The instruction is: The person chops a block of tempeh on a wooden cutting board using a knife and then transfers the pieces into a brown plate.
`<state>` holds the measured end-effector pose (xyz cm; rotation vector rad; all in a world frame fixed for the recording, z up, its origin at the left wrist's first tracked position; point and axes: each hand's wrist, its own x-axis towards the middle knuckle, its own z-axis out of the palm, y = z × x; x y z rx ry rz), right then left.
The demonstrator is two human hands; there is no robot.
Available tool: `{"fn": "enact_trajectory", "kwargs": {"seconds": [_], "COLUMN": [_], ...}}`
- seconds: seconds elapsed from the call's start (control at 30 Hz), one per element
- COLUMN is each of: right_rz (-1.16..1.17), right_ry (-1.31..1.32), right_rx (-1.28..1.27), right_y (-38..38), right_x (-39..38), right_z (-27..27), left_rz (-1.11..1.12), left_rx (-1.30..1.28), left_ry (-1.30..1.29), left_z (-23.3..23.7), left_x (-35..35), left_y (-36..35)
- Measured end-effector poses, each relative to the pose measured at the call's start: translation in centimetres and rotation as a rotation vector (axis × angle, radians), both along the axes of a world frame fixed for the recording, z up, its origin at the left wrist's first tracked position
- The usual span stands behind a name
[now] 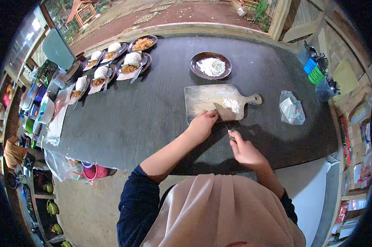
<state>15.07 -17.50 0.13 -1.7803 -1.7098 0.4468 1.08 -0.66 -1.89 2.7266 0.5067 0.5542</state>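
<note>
Past both hands, a round brown plate [210,54] holds a white heap [212,67]. Well to the right hand's right, a clear bag [300,116] has a white block [293,108] inside. The right hand [247,151] is wrapped around a knife [223,115]. The left hand [202,125] has its fingers bunched by the blade; I can't tell what they hold. Just past them, thin white bits [232,104] lie loosely piled on the wooden board [198,96].

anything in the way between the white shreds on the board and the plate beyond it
Nothing visible: only bare board and table lie between the shreds and plate. Left hand and right hand are nearer the body.
</note>
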Motion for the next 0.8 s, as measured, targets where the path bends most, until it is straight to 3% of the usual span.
{"fn": "enact_trajectory", "kwargs": {"seconds": [0.07,0.13,0.17,0.2,0.27,0.4,0.5,0.53,0.6,0.63,0.77,0.8], "right_rz": [-0.022,-0.149,-0.189,-0.187,0.002,-0.060,-0.139,-0.136,0.030,-0.057,-0.074,-0.161], "right_ry": [-0.006,0.275,0.260,0.255,0.089,0.101,0.272,0.271,0.040,0.094,0.133,0.258], "right_rx": [0.065,-0.473,-0.624,-0.614,-0.133,-0.125,-0.610,-0.604,-0.099,-0.310,-0.251,-0.609], "right_y": [0.3,1.2,1.3,0.9,-0.6,0.3,1.0,0.8,-0.2,-0.4,1.0,1.5], "right_x": [-0.3,-0.7,-0.6,-0.2,0.9,-0.5,-0.9,-0.5,-0.1,-0.5,-0.1,-1.0], "right_z": [-0.6,5.2,7.2,6.2,2.2,1.1,8.4,6.8,3.1,2.7,1.9,6.8], "left_rz": [0.008,0.008,0.007,0.004,0.012,-0.004,0.010,0.007,0.003,-0.002,0.010,0.009], "left_rx": [-0.042,-0.025,-0.019,-0.024,-0.019,-0.064,-0.058,-0.061,-0.068,-0.066,-0.076,-0.074], "left_ry": [-0.004,0.005,0.006,0.005,-0.007,-0.005,0.003,0.016,0.027,0.033,0.035,0.038], "left_z": [0.0,0.1,0.1,0.2,0.3,-0.1,0.1,0.2,0.1,0.1,0.3,0.1], "left_x": [0.1,0.0,-0.1,-0.1,0.0,0.1,0.0,0.0,0.0,0.0,0.0,-0.1], "left_y": [0.0,0.0,-0.1,-0.1,0.0,0.2,0.2,0.2,0.2,0.3,0.1,0.0]}}
